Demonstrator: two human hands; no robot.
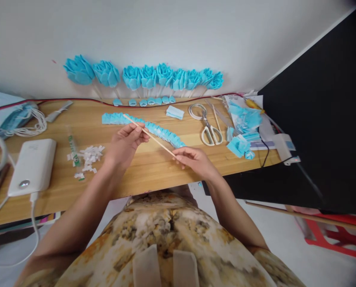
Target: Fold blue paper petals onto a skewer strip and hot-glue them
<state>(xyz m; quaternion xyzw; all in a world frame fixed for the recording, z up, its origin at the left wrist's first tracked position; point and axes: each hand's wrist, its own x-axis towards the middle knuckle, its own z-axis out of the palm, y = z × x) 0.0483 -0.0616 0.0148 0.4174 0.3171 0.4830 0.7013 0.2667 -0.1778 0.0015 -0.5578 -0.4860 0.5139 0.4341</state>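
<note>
A thin wooden stick (158, 142) slants across the middle of the view, held at both ends of its near half. My left hand (127, 141) pinches it around its middle, thumb on top. At the lower right end, my right hand (192, 160) grips it between thumb and fingers. Behind the stick, a curved row of folded blue paper pieces (166, 134) lies on the table, partly hidden by my left hand. A small folded blue-white paper stack (175, 113) lies beyond it, and scissors (210, 129) with white handles rest to the right.
Several blue paper flowers (148, 76) on sticks lean against the wall, with small blue rolls (151, 101) at their feet. White paper scraps (91, 156) and a white power bank (33, 167) with cables are at left. Blue paper scraps (243, 119) pile up at right.
</note>
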